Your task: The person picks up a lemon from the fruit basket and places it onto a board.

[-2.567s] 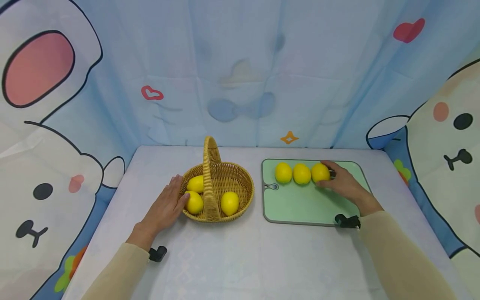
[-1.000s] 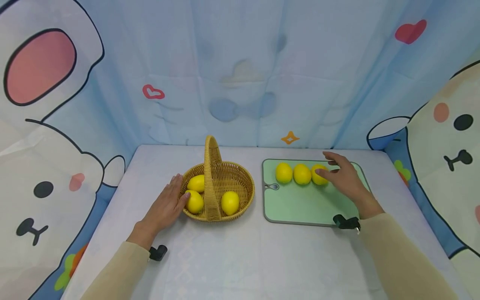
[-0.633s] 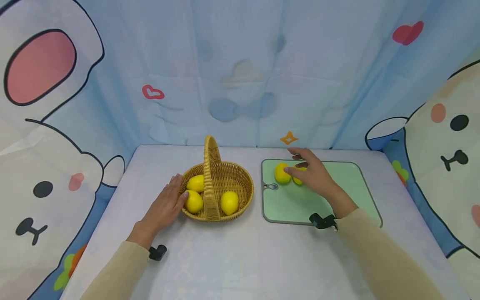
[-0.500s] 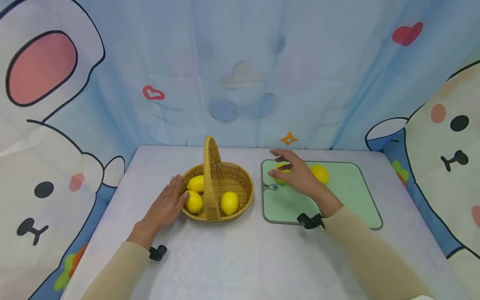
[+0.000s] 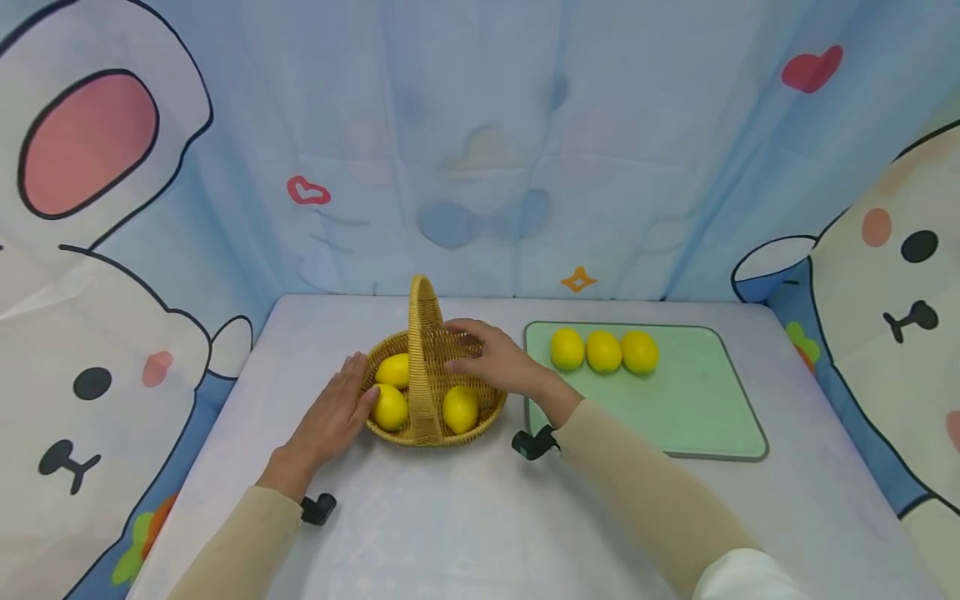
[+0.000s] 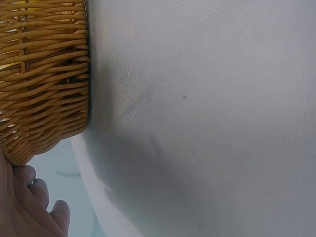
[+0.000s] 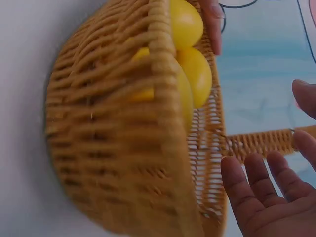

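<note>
A wicker basket (image 5: 489, 417) with a tall arched handle stands left of centre in the head view, holding three lemons. Two lemons (image 5: 392, 371) lie left of the handle and one lemon (image 5: 461, 409) to its right. My left hand (image 5: 333, 417) rests with straight fingers against the basket's left side, thumb over the rim. Over the right half of the basket reaches my right hand (image 5: 498, 358), fingers spread and holding nothing; in the right wrist view its fingers (image 7: 237, 185) show above the rim, apart from the lemons (image 7: 195, 74).
A green cutting board (image 5: 652, 417) lies to the right on the white table (image 5: 450, 525). Three more lemons (image 5: 603, 351) sit in a row along its far part. Behind the table hangs a blue printed curtain (image 5: 480, 150).
My right hand let go of the third lemon on the board, then swept left across the board to the basket. The left hand has kept its place.
</note>
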Motion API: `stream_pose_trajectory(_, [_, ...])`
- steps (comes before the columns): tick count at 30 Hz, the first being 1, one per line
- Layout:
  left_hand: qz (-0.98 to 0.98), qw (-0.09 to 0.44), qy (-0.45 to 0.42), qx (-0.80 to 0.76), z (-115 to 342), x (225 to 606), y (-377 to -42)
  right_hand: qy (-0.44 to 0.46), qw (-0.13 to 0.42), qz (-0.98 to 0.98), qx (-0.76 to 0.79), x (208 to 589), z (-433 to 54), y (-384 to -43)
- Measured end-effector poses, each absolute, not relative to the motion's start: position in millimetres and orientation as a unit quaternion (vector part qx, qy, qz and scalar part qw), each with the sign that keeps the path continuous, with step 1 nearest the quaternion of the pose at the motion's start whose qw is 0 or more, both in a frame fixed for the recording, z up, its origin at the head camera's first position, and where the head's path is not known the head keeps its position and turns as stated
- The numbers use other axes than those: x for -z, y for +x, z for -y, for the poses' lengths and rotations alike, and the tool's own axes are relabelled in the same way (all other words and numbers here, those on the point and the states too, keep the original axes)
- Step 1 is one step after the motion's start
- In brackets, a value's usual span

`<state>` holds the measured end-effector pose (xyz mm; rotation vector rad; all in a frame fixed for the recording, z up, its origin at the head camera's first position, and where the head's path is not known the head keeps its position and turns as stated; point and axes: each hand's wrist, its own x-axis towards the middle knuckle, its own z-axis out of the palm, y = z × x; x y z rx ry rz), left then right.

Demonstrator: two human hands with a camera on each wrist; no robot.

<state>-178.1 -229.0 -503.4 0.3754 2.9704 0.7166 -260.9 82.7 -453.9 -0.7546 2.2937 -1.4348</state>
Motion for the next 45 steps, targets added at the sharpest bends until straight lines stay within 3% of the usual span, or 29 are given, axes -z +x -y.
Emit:
stream_pose_trajectory(8, [-0.962, 0.032, 0.121, -0.241, 223.3, 504.2, -179.6, -0.251, 0.203, -0.818, 0.476, 469.7, -50.2, -272.4])
stream_pose_trajectory(18, [-0.964, 0.027, 0.117, -0.237, 221.3, 502.7, -173.2, -0.258, 0.208, -0.826, 0.456, 476.1, -27.9, -276.7])
stream_pose_trajectory(32, [-0.964, 0.029, 0.097, -0.246, 217.9, 499.1, -167.6, -0.369, 0.227, -0.823, 0.368, 449.0, -24.8, -297.5])
stream_pose_trajectory(40, [-0.957, 0.039, 0.104, -0.266, 202.3, 504.4, -169.5, -0.376, 0.304, -0.793, 0.371, 454.4, -30.3, -297.7])
stream_pose_trajectory(45, [-0.958, 0.032, 0.104, -0.267, 205.1, 504.6, -169.3, -0.4, 0.307, -0.78, 0.37, 459.2, -14.6, -300.7])
